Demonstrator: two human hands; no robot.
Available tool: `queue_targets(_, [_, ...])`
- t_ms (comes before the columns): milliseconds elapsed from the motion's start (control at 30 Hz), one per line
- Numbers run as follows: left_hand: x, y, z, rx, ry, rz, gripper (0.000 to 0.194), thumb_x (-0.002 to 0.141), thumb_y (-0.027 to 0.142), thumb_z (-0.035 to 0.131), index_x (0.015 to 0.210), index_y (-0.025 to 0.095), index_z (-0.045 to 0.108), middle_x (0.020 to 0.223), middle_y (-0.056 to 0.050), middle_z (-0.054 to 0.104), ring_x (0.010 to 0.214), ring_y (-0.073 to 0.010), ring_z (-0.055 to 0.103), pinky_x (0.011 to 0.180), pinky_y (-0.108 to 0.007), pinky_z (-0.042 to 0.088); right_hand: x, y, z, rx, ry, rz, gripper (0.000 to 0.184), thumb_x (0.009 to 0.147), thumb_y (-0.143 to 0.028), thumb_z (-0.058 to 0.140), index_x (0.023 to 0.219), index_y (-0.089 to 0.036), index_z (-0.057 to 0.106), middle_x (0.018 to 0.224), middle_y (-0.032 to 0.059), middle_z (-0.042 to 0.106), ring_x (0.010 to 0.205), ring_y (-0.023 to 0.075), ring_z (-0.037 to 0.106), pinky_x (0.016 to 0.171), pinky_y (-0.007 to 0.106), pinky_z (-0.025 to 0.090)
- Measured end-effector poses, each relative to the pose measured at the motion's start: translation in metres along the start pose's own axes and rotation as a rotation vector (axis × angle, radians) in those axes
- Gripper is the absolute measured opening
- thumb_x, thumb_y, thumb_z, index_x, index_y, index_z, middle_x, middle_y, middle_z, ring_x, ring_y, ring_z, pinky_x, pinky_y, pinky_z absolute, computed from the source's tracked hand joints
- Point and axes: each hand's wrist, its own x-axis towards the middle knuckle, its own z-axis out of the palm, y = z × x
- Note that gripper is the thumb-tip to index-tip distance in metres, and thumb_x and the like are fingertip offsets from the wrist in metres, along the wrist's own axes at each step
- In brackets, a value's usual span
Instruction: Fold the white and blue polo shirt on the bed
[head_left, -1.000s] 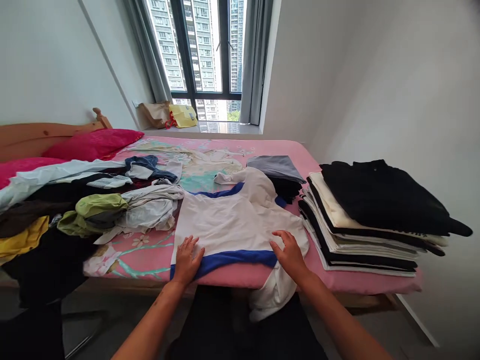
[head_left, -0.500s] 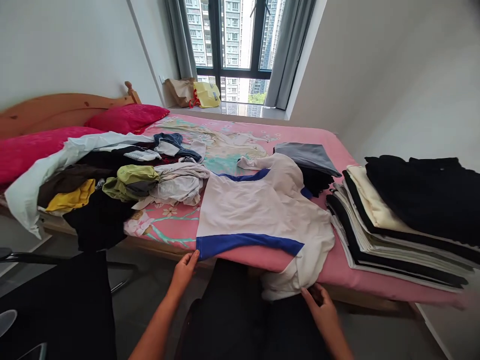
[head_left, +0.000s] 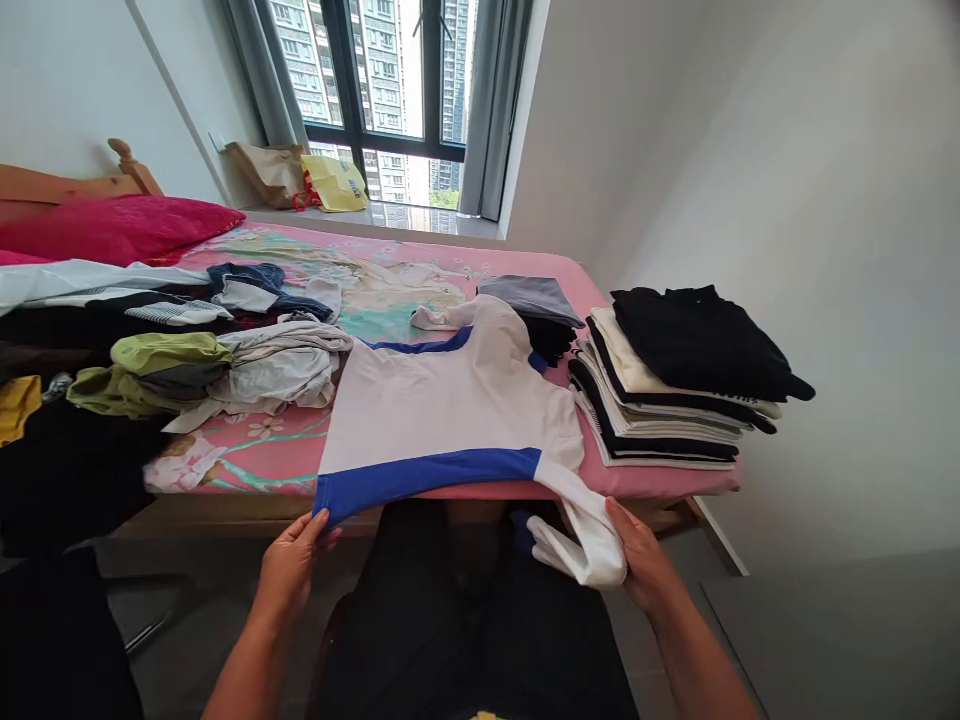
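Note:
A white long-sleeved shirt with blue side panels (head_left: pixel 435 410) lies across the near edge of the bed, and its near sleeve hangs over my lap. My left hand (head_left: pixel 294 560) pinches the corner of the near blue panel at the bed's edge. Farther right, my right hand (head_left: pixel 636 550) grips the white sleeve, which is pulled out to the right and droops in a loop with its blue cuff end below. The far sleeve lies loosely bunched on the bed. Both thumbs show; some fingers are hidden behind the cloth.
A tall stack of folded clothes (head_left: pixel 667 400) stands at the bed's right end. Folded grey and black garments (head_left: pixel 532 300) lie behind the shirt. A loose heap of clothes (head_left: pixel 172 375) covers the left side. A black chair (head_left: pixel 60 640) is at lower left.
My right hand has raised the sleeve and drawn it outward to the right. The left hand still holds the blue corner. The view has turned to the right.

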Motion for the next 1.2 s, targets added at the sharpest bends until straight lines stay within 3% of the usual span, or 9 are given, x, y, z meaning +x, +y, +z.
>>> queue_targets(100, [-0.005, -0.007, -0.009, 0.007, 0.034, 0.021, 0.02, 0.071, 0.011, 0.065, 0.091, 0.015, 0.063, 0.078, 0.0, 0.066, 0.049, -0.0072, 0.061, 0.049, -0.016, 0.05, -0.015, 0.015, -0.01, -0.123, -0.057, 0.07, 0.046, 0.067, -0.051, 0.071, 0.091, -0.013, 0.063, 0.077, 0.005, 0.068, 0.064, 0.0179, 0.06, 0.058, 0.027, 0.045])
queue_targets(267, [-0.004, -0.01, -0.023, 0.086, 0.016, 0.014, 0.021, 0.071, 0.01, 0.066, 0.092, 0.015, 0.064, 0.077, -0.001, 0.065, 0.048, -0.0069, 0.06, 0.046, -0.015, 0.049, -0.033, 0.051, -0.019, -0.301, -0.157, 0.017, 0.047, 0.068, -0.052, 0.066, 0.094, -0.012, 0.063, 0.086, 0.008, 0.068, 0.078, 0.0227, 0.061, 0.071, 0.033, 0.046])
queue_targets(367, [0.003, -0.009, -0.026, 0.131, -0.019, -0.004, 0.019, 0.071, 0.01, 0.066, 0.089, 0.015, 0.064, 0.076, 0.0, 0.065, 0.048, -0.0061, 0.059, 0.046, -0.015, 0.049, -0.027, 0.051, -0.024, -0.586, -0.015, -0.128, 0.042, 0.064, -0.049, 0.065, 0.087, -0.014, 0.062, 0.088, 0.0086, 0.067, 0.082, 0.0242, 0.06, 0.075, 0.034, 0.046])
queue_targets(467, [0.01, -0.011, -0.027, 0.153, -0.048, -0.014, 0.02, 0.069, 0.01, 0.067, 0.088, 0.014, 0.063, 0.075, 0.0, 0.065, 0.047, -0.0068, 0.058, 0.047, -0.017, 0.05, 0.0, 0.03, -0.024, -0.677, 0.179, -0.224, 0.045, 0.07, -0.052, 0.055, 0.096, -0.015, 0.059, 0.097, 0.0098, 0.065, 0.085, 0.0232, 0.061, 0.071, 0.033, 0.048])
queue_targets(567, [0.015, -0.016, -0.028, 0.159, -0.06, -0.021, 0.024, 0.066, 0.01, 0.069, 0.088, 0.015, 0.063, 0.074, 0.0, 0.065, 0.048, -0.0085, 0.059, 0.047, -0.018, 0.051, 0.046, -0.001, -0.017, -0.766, 0.23, -0.279, 0.045, 0.081, -0.05, 0.04, 0.105, -0.015, 0.055, 0.101, 0.0094, 0.064, 0.087, 0.0207, 0.061, 0.067, 0.029, 0.05])
queue_targets(733, [0.016, -0.021, -0.03, 0.152, -0.023, -0.061, 0.024, 0.065, 0.011, 0.069, 0.087, 0.016, 0.062, 0.076, 0.0, 0.066, 0.051, -0.0107, 0.062, 0.048, -0.02, 0.051, 0.133, -0.041, 0.009, -0.994, 0.293, -0.316, 0.041, 0.085, -0.036, 0.043, 0.117, -0.011, 0.052, 0.119, 0.0135, 0.057, 0.109, 0.022, 0.054, 0.093, 0.031, 0.041])
queue_targets(833, [0.018, -0.022, -0.031, 0.154, -0.004, -0.078, 0.025, 0.065, 0.013, 0.07, 0.088, 0.018, 0.061, 0.076, 0.001, 0.066, 0.051, -0.0105, 0.061, 0.047, -0.019, 0.051, 0.171, -0.052, 0.027, -1.109, 0.333, -0.266, 0.046, 0.087, -0.036, 0.042, 0.124, -0.008, 0.047, 0.124, 0.018, 0.053, 0.114, 0.0263, 0.051, 0.096, 0.038, 0.038])
queue_targets(1033, [0.026, -0.024, -0.035, 0.144, -0.005, -0.12, 0.033, 0.054, 0.018, 0.078, 0.083, 0.018, 0.062, 0.076, 0.002, 0.065, 0.052, -0.0104, 0.061, 0.049, -0.019, 0.052, 0.197, -0.063, 0.049, -1.315, 0.306, -0.283, 0.039, 0.093, -0.041, 0.034, 0.114, -0.015, 0.053, 0.108, 0.0139, 0.062, 0.105, 0.0246, 0.057, 0.09, 0.034, 0.041])
queue_targets(1200, [0.027, -0.028, -0.037, 0.143, -0.022, -0.102, 0.039, 0.047, 0.025, 0.082, 0.082, 0.02, 0.066, 0.079, 0.004, 0.067, 0.057, -0.009, 0.06, 0.053, -0.016, 0.052, 0.206, -0.07, 0.035, -1.481, 0.349, -0.229, 0.036, 0.094, -0.02, 0.031, 0.125, -0.004, 0.042, 0.103, 0.0226, 0.061, 0.102, 0.026, 0.06, 0.087, 0.037, 0.042])
